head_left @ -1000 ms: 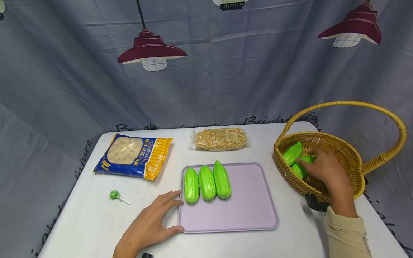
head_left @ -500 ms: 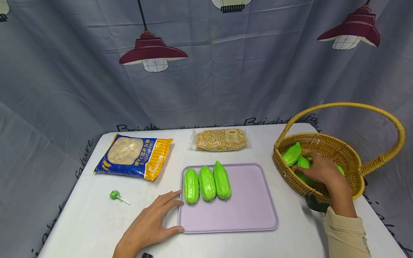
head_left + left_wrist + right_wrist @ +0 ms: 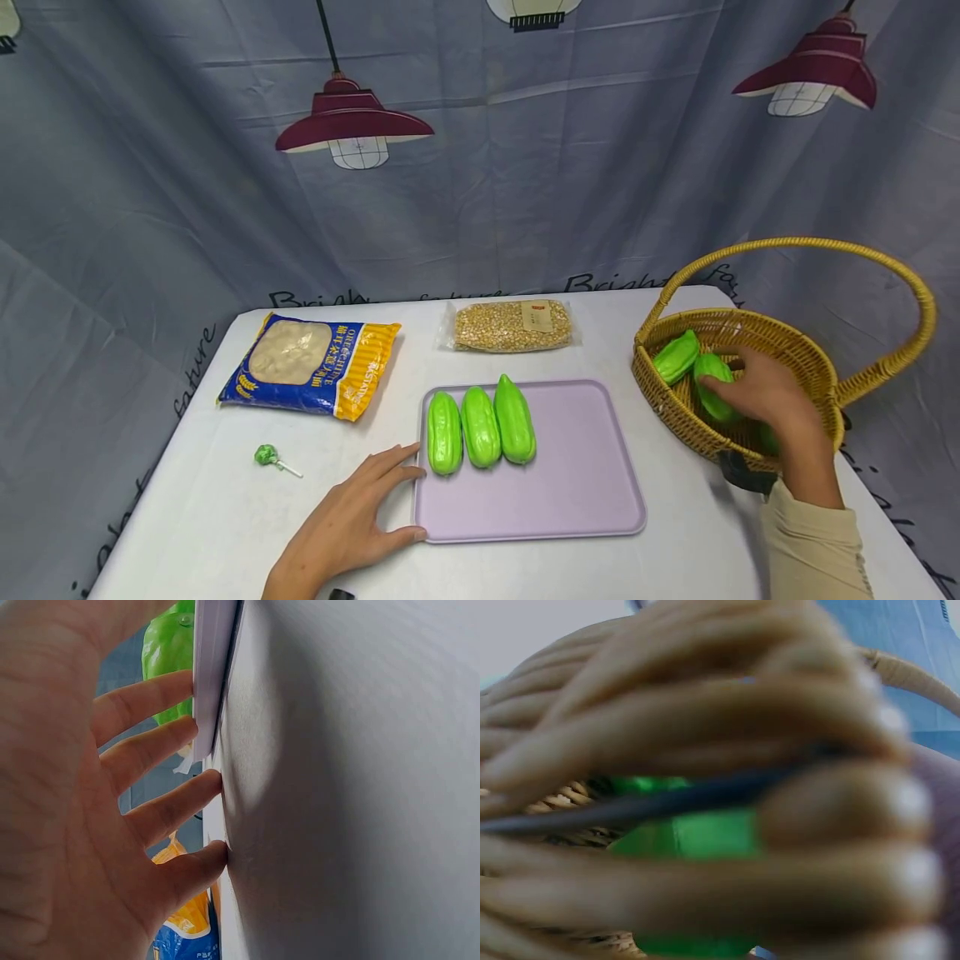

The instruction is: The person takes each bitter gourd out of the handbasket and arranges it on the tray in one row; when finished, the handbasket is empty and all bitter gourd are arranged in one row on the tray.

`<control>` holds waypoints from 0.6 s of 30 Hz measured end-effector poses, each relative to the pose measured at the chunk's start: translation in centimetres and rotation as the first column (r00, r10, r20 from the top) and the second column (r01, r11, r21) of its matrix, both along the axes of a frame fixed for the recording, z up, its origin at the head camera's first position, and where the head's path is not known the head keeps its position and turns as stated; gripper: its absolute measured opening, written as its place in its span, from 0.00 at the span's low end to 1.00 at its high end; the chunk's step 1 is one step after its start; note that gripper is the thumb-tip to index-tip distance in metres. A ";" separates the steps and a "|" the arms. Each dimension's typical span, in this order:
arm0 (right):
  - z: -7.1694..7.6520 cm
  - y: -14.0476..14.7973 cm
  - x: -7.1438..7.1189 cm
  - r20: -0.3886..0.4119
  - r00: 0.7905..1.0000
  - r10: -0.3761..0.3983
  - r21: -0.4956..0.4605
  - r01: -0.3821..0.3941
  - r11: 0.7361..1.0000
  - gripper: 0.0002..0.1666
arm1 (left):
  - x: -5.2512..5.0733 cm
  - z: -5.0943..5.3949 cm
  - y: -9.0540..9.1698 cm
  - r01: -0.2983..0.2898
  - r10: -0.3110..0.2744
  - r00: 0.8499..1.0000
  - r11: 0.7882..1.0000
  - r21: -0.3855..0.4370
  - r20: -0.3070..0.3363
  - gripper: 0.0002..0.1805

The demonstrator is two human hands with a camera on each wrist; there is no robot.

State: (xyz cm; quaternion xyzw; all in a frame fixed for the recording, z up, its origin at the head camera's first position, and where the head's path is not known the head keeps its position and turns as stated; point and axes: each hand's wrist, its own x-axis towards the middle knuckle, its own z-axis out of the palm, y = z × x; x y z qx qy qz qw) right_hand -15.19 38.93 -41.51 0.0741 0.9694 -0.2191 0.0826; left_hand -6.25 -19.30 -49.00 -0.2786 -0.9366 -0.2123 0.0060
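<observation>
Partway: three green gourds (image 3: pixel 481 427) on tray (image 3: pixel 570 492), more in basket (image 3: pixel 663 405).
Left hand (image 3: pixel 352 517): fingers loose at tray's left edge. Right hand (image 3: pixel 767 390) in basket, fingers pinching one gourd (image 3: pixel 717 407); looks like two others (image 3: pixel 677 357) left there.

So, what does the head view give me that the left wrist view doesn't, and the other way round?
Only the head view: the right hand reaching into the wicker basket, the green pieces in there, and the lollipop.

Only the left wrist view: the palm side of the left hand.

Both: that left hand at the purple tray, green on the tray, the blue-and-yellow bag and the white table; the wrist view catches only parts of these.
</observation>
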 end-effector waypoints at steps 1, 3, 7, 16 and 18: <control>0.1 0.0 0.0 -0.011 1.000 -0.001 0.000 0.001 1.000 0.53 | 0.0 0.0 0.0 0.000 0.000 1.000 1.000 -0.001 -0.002 0.37; 0.4 0.0 0.1 -0.034 0.999 0.004 -0.007 -0.004 1.000 0.53 | 0.0 0.0 0.0 -0.001 0.001 1.000 1.000 -0.003 -0.004 0.37; 0.8 -0.2 0.3 -0.101 0.995 0.020 -0.016 -0.022 1.000 0.51 | 0.0 0.0 0.0 -0.005 0.005 1.000 1.000 -0.004 0.003 0.36; 1.6 -1.4 0.8 -0.235 0.972 0.014 -0.042 -0.024 0.999 0.45 | 0.0 0.0 0.0 -0.010 0.011 1.000 1.000 -0.006 0.019 0.36; 1.9 -1.7 0.9 -0.251 0.968 0.011 -0.052 -0.025 0.998 0.45 | 0.0 0.0 0.0 -0.007 0.008 1.000 1.000 -0.007 0.013 0.37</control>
